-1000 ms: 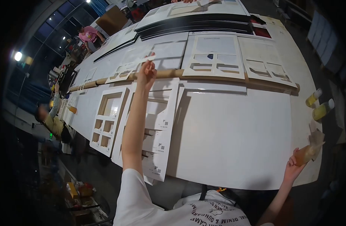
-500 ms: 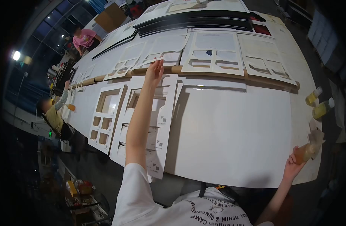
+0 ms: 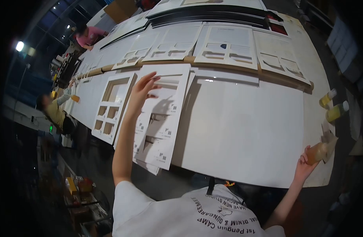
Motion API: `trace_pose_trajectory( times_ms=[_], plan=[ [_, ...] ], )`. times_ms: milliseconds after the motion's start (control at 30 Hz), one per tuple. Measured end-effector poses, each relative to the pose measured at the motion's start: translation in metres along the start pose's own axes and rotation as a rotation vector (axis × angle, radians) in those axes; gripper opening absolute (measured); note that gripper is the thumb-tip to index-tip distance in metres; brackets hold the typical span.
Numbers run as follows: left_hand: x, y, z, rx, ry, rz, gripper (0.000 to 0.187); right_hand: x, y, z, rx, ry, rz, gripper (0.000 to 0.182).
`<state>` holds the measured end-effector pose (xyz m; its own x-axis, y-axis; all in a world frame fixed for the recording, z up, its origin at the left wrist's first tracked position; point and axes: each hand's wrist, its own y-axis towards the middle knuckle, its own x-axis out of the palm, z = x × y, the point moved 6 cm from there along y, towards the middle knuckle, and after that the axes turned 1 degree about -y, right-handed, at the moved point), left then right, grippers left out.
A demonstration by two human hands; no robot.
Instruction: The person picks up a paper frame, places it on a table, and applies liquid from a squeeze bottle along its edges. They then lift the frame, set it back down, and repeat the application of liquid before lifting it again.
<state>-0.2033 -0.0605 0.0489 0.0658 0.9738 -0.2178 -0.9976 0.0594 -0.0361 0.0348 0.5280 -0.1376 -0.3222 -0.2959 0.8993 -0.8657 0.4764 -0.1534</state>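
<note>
Workshop, long white worktable (image 3: 311, 118), stacked boards (image 3: 209, 15), cut-out panels (image 3: 169, 120)

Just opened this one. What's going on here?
The person's left hand is open above the white printed panels, apparently holding nothing. The right hand holds an amber bottle near the table's edge. Farther in, white cut-out frames lie along a brown tube. A person in pink is farther back.

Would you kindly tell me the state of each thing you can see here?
Left bare hand: open, above a white printed panel with cutouts
Right bare hand: closed around its container
Amber translucent container: held in the right hand
Two clear bottles of yellow liquid: capped
Long brown cardboard tube: lying across the pale table
Black flat boards: stacked
</note>
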Motion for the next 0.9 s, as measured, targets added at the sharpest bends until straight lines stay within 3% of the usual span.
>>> trace_pose_trajectory(
  times_ms=[133,267,333,500,833,900],
  plan=[
    [-0.020,-0.118,0.005,0.350,0.853,0.103,0.034,0.008,-0.001,0.001,-0.003,-0.016,-0.016,0.052],
    [-0.018,-0.207,-0.034,0.320,1.170,-0.007,0.051,0.006,0.000,-0.001,-0.006,-0.058,-0.026,0.054],
    [-0.011,-0.234,-0.058,0.249,1.171,-0.039,0.060,0.005,0.002,-0.001,-0.002,-0.063,-0.041,0.056],
    [-0.008,-0.256,-0.077,0.372,1.199,0.142,0.048,0.008,-0.002,0.000,0.005,-0.080,-0.065,0.059],
    [-0.010,-0.263,-0.065,0.658,1.207,0.278,0.030,0.009,0.001,-0.001,0.024,-0.033,-0.120,0.060],
    [-0.020,-0.267,-0.060,0.690,1.151,0.382,0.028,0.008,0.001,0.000,0.009,-0.036,-0.041,0.057]
  ],
)
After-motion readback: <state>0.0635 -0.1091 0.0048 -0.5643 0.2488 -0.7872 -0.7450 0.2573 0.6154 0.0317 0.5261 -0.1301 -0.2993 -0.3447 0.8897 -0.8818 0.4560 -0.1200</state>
